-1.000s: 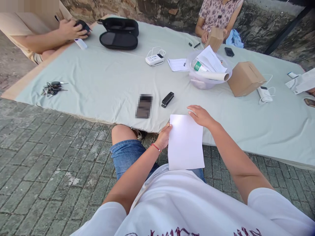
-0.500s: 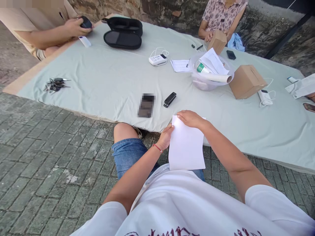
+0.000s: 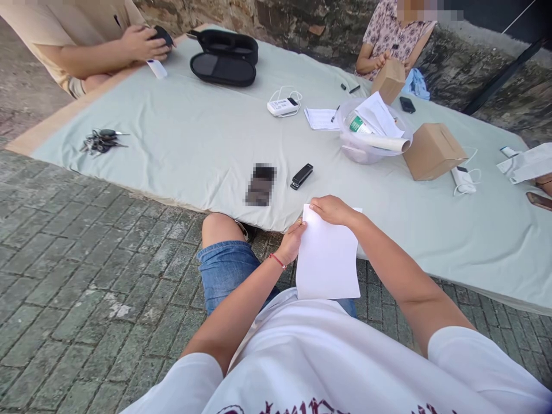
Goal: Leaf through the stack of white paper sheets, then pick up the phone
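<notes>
White paper (image 3: pixel 328 259), blank on the side facing me, lies between my hands over my lap and the table's near edge; whether it is one sheet or several I cannot tell. My left hand (image 3: pixel 293 238) pinches its left edge near the top. Across the top left corner bends my right hand (image 3: pixel 332 210), its fingers closed over the paper's upper edge. Just beyond my hands a black stapler (image 3: pixel 302 176) rests on the cloth. A blurred dark flat object (image 3: pixel 261 185) lies left of the stapler.
The cloth-covered table (image 3: pixel 194 144) bears keys (image 3: pixel 103 141), an open black case (image 3: pixel 224 57), a white power bank (image 3: pixel 283 107), a plastic tub (image 3: pixel 357 152) of papers and a bottle, and a cardboard box (image 3: pixel 435 152). One person holds a dark round object (image 3: pixel 161 39); another handles a box (image 3: pixel 389 79).
My view has shifted slightly, so the table's things appear a little further right. My hands keep the same hold on the paper. The person at the far left has moved their hands on the dark object.
</notes>
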The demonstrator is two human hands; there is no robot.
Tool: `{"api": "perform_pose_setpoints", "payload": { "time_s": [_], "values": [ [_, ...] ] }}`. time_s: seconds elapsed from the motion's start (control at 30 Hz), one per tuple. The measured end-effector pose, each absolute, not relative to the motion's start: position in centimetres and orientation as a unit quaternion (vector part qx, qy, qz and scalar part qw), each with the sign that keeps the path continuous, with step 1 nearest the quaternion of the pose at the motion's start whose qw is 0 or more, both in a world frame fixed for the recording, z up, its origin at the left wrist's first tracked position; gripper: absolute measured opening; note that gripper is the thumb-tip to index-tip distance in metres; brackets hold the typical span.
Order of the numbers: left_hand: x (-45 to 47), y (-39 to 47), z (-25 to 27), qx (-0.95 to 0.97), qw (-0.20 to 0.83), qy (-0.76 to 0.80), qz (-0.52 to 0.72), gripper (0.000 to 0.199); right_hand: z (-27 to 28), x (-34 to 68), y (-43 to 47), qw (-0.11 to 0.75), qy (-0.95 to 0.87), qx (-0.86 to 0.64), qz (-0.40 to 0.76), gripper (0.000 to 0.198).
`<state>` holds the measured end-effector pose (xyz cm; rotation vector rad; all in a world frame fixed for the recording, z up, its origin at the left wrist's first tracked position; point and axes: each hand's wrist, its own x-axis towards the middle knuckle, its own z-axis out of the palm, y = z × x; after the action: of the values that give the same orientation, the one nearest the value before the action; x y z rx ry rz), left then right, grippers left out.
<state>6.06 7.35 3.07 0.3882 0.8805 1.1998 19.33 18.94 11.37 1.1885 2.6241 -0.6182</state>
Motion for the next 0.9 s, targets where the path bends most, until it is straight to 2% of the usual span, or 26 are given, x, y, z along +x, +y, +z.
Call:
{"api": "perform_pose_setpoints", "payload": {
  "time_s": [0.17, 0.3, 0.4, 0.63, 0.9],
  "values": [
    [5.7, 6.6, 2.5, 0.24, 0.698, 0.435, 0.515, 0.034, 10.7, 19.4, 19.5, 0.057, 0.878, 0.428, -0.208, 0.036],
    [5.5, 5.8, 1.5, 0.289, 0.601, 0.546, 0.507, 0.026, 9.4, 19.1, 20.6, 0.029, 0.867, 0.438, -0.236, 0.033],
    [5.1, 5.9, 1.1, 0.312, 0.527, 0.623, 0.487, 0.024, 8.2, 18.5, 21.7, 0.013, 0.85, 0.445, -0.281, 0.032],
    [2.7, 6.9, 1.8, 0.396, 0.435, 0.692, 0.417, 0.023, 5.9, 16.4, 23.9, -0.022, 0.764, 0.473, -0.439, 0.03],
    [1.5, 6.5, 2.4, 0.397, 0.447, 0.694, 0.401, 0.017, 5.3, 15.4, 25.1, -0.056, 0.692, 0.444, -0.566, 0.033]
  ]
}}
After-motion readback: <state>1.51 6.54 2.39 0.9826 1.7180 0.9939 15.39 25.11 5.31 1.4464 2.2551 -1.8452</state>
